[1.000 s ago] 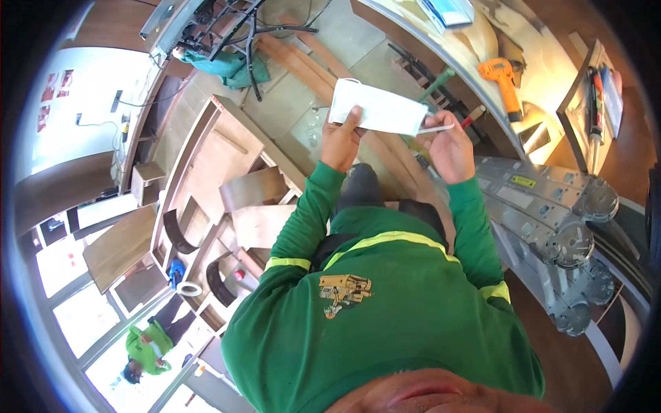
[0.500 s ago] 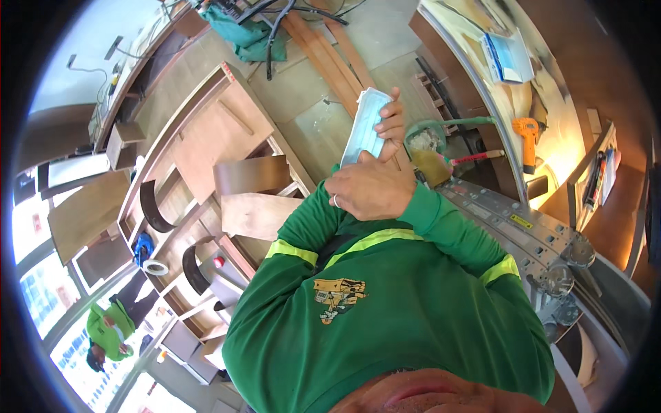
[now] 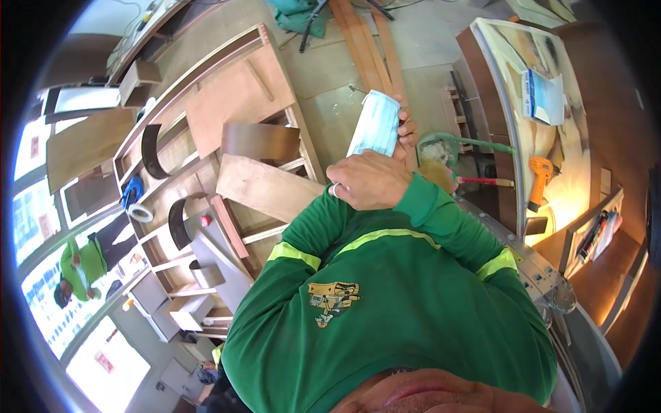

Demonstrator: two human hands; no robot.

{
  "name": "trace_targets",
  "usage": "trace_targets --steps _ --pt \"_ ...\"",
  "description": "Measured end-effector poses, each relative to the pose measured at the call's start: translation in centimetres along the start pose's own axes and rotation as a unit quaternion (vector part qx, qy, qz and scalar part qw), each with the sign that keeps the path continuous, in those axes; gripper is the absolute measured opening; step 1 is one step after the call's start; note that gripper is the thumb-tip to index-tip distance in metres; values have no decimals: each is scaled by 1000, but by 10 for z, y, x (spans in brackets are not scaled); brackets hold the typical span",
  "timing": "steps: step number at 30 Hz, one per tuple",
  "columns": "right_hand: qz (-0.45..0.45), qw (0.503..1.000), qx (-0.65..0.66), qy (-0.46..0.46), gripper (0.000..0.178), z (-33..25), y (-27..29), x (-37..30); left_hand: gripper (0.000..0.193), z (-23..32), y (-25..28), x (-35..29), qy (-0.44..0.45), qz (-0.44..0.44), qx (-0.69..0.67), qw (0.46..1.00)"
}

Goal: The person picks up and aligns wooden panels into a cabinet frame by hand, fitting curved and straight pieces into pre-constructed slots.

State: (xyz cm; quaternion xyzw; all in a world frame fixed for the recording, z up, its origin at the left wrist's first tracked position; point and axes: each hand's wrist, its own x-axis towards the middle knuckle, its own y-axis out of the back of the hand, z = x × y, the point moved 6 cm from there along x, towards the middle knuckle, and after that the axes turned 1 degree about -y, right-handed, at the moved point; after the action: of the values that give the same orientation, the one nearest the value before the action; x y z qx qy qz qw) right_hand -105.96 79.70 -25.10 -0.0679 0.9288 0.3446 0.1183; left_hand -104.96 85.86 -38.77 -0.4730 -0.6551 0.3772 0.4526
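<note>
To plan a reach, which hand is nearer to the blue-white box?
Left. In the picture, the left hand is left of the box; the right hand is lower and farther left.

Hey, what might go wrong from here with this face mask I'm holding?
1. The blue face mask might drop toward the floor if the left hand loosens its grip; its fingers curl around one side edge.
2. The mask could crease, since the right hand crosses over its lower end.
3. The orange power drill might get knocked off; its handle end lies near the edge of the counter.
</note>
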Motion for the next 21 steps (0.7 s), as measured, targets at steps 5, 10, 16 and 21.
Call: trace_targets --steps 5,10,16,21 --pt "18 999 18 35 23 9 -20 -11 48 -2 12 -17 -11 44 26 999" --pt "19 995 71 63 22 0 -24 -31 44 0 43 -49 -73 104 54 990" --pt "-5 948 302 103 12 22 -14 -57 27 65 33 -125 -164 364 376 836" --pt "-49 876 479 -8 19 78 -14 -36 19 129 -12 -179 -349 326 404 780"
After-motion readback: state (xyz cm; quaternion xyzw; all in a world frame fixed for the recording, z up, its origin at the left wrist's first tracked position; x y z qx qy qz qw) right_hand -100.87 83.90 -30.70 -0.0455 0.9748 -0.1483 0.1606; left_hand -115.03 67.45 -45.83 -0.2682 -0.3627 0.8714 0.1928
